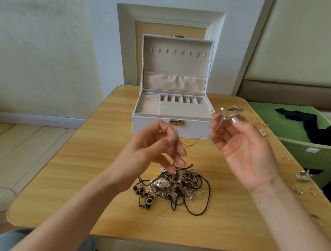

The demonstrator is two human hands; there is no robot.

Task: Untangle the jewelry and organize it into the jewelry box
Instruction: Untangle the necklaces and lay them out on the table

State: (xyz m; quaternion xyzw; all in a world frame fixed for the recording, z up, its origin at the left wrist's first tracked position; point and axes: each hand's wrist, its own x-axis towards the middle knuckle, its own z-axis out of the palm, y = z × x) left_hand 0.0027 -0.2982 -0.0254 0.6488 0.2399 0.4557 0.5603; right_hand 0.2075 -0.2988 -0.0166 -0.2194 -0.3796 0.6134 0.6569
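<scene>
The thin silver chain (197, 141) was stretched in the air between both hands, above the middle of the light wooden tabletop (80, 168). Its long axis ran on a slant, from high on the right and nearer the box down to lower left. From there it dropped almost straight into the tangled pile of dark cords, beads and silver pendants (176, 186) lying near the tabletop's front edge.

The right hand (244, 147) pinched the chain's upper end, where a small charm showed, between thumb and forefinger, its other fingers (218, 132) loosely curled. The left hand (155, 150) was nearer the pile and directly over it, and pinched the chain lower down. Its remaining fingertips pointed down at the knot. The lower end looked caught in the pile, so I judged the left hand would do the freeing while the right kept tension.

A small camera-shaped charm (148, 202) lay at the pile's left front. Beyond the hands, at the far edge, the white jewelry box (155, 124) stood open with its beige compartments bare. Nothing lay between chain and box. Small loose pieces (234, 109) lay at the far right corner and silver rings (301, 176) by the right edge. A black cloth (315, 126) lay off the tabletop to the right.
</scene>
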